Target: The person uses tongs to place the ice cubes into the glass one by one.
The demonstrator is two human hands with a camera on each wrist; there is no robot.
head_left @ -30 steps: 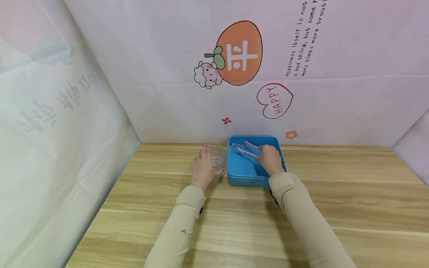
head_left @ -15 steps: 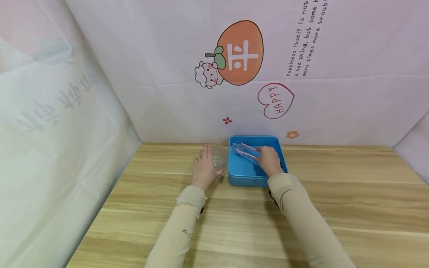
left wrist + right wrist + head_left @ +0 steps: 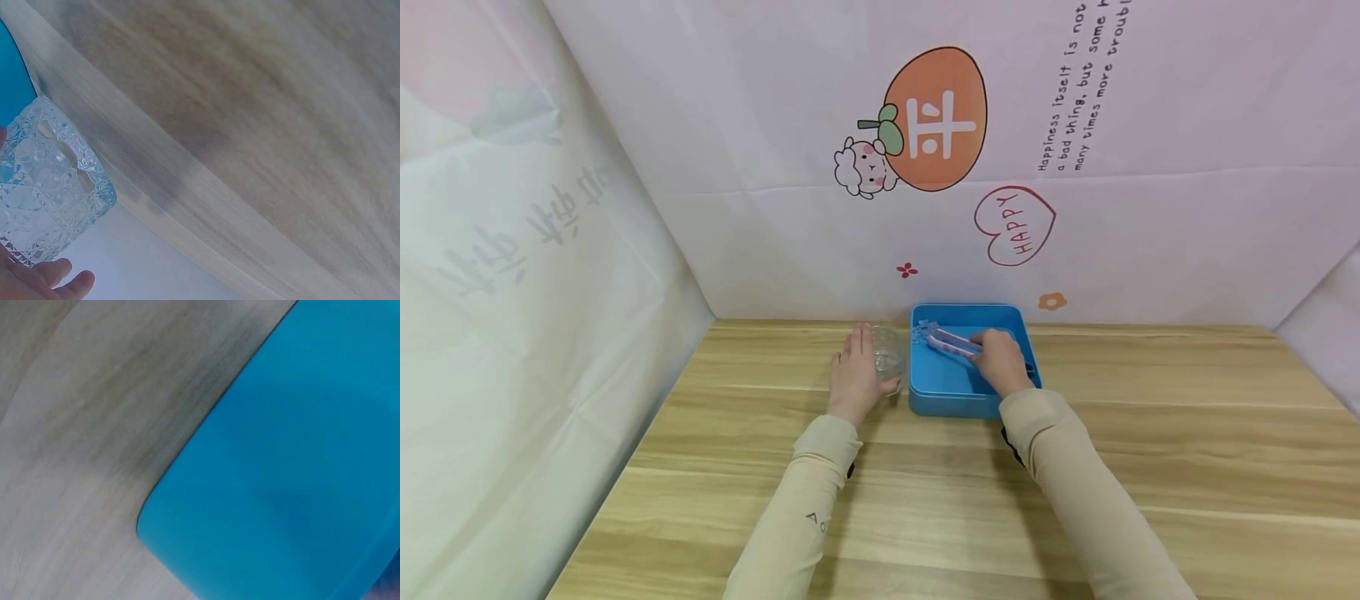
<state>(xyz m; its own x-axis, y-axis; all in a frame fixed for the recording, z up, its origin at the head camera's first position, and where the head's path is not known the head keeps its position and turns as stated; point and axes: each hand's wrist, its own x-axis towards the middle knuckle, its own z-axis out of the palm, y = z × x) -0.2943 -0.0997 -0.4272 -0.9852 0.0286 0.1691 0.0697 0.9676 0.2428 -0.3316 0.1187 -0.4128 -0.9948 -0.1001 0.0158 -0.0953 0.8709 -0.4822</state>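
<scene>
My left hand [image 3: 853,375] holds a clear cut-glass cup [image 3: 889,354] from its left side, just left of a blue box [image 3: 955,405]. In the left wrist view the patterned glass cup [image 3: 53,181] sits between thumb and fingertips [image 3: 76,284]. My right hand [image 3: 1003,362] reaches into the box and grips pink tongs [image 3: 953,343]. Their tips are close together at a small heap of clear, bluish pieces [image 3: 921,330] in the box's far left corner. The right wrist view shows mostly the outer wall of the blue box [image 3: 269,487], with the tongs hidden.
The box and cup stand at the back of a wooden table [image 3: 925,500], near a white printed sheet [image 3: 775,250] that rises behind it. Another sheet [image 3: 587,375] hangs along the left side. A small dark item [image 3: 1030,367] shows at the box's right inner side.
The arms of the tongs have drawn together, and their tips now lie against the clear pieces. My left hand and the cup have stayed in place.
</scene>
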